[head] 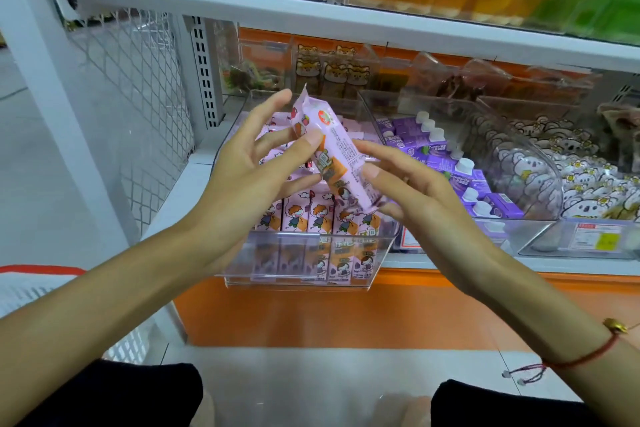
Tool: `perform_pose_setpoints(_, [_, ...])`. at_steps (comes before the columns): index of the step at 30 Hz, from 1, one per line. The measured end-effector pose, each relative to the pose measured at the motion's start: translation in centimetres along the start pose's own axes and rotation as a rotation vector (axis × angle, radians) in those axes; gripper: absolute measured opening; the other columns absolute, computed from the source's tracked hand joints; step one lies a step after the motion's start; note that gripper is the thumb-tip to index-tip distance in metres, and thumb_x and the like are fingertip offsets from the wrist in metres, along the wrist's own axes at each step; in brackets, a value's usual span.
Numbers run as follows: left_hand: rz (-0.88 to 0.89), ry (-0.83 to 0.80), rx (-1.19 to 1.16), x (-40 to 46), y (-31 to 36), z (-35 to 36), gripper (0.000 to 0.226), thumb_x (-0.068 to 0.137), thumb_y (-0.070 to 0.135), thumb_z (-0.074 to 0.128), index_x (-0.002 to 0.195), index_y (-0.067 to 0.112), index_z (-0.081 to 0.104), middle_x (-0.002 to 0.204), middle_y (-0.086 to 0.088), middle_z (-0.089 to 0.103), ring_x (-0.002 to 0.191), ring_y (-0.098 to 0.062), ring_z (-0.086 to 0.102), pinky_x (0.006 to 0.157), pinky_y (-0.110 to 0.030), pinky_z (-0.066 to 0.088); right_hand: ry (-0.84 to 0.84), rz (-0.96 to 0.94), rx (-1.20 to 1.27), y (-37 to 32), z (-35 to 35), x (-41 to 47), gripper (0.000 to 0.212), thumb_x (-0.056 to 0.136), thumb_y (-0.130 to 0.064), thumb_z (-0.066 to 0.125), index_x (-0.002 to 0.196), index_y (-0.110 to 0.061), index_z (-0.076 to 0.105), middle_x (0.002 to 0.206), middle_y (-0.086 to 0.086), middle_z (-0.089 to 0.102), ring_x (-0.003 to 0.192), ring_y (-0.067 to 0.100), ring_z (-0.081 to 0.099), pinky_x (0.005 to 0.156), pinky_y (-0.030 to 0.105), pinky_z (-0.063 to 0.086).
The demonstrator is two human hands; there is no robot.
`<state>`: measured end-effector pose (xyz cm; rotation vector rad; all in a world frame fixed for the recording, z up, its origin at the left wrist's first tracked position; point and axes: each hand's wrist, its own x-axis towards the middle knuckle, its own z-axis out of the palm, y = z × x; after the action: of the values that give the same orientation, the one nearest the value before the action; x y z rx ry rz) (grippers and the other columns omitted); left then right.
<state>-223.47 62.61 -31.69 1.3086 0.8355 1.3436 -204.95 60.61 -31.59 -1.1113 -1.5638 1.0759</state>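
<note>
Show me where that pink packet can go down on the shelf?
Free: the white shelf strip between the clear bin and the mesh panel. Crowded: the bin's front row of pink packets and the purple cartons. The left hand and right hand, pinching the held packet, hide the bin's middle.

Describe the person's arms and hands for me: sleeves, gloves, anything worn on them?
Both forearms are bare, with no sleeves in view, and neither the left hand nor the right hand is gloved. The right wrist carries a thin red cord bracelet with a small gold bead; its loose cord ends finish in tiny pale beads. Nothing shows on the left wrist.
</note>
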Motion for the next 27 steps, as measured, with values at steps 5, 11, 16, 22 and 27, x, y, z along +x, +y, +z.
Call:
perform_pose_setpoints(5, [-0.048,0.061,0.027,-0.1,-0.1,0.3,0.038,0.084,0.026,0.068,0.120,0.023,0.060,0.115,-0.004,0.067,0.088,-0.013,0.072,0.071,-0.023,0.058,0.020,-0.008,-0.021,0.0,-0.2,0.0,0.025,0.085,-0.026,0.066,0.109,-0.026,0.066,0.094,0.002,0.071,0.080,0.016,0.067,0.077,0.025,0.055])
perform_pose_setpoints(11, [-0.007,0.140,0.134,0.0,-0.3,0.1,0.036,0.078,0.033,0.073,0.111,0.023,0.062,0.111,0.006,0.066,0.086,-0.002,0.070,0.075,-0.018,0.057,0.016,0.011,-0.009,0.0,-0.2,0.1,0.023,0.093,-0.024,0.056,0.113,-0.023,0.066,0.093,-0.003,0.073,0.094,0.022,0.068,0.092,0.042,0.053])
perform_pose_setpoints(16, [0.011,0.044,0.122,0.2,0.3,-1.0,0.046,0.073,0.031,0.075,0.117,0.029,0.062,0.114,0.005,0.069,0.104,-0.009,0.067,0.079,-0.022,0.056,0.020,-0.024,-0.045,-0.1,-0.1,0.3,0.022,0.093,-0.022,0.056,0.112,-0.026,0.067,0.099,-0.006,0.073,0.101,0.016,0.066,0.093,0.035,0.052])
perform_pose_setpoints(22, [0.360,0.039,0.386,-0.2,2.3,-3.8,0.036,0.076,0.037,0.078,0.107,0.039,0.061,0.105,0.018,0.069,0.090,0.001,0.066,0.084,-0.020,0.054,0.004,-0.134,-0.096,0.7,1.3,1.0,0.029,0.094,-0.022,0.056,0.120,-0.035,0.059,0.110,-0.009,0.069,0.104,-0.001,0.062,0.092,0.017,0.048])
perform_pose_setpoints(27, [0.496,0.042,0.826,-0.6,3.1,-7.5,0.031,0.080,0.045,0.071,0.104,0.053,0.054,0.106,0.024,0.064,0.091,0.003,0.064,0.083,-0.014,0.052,-0.054,-0.271,-0.798,2.4,2.6,2.3,0.043,0.097,-0.028,0.050,0.139,-0.026,0.045,0.135,-0.006,0.051,0.125,0.009,0.043,0.101,0.021,0.033])
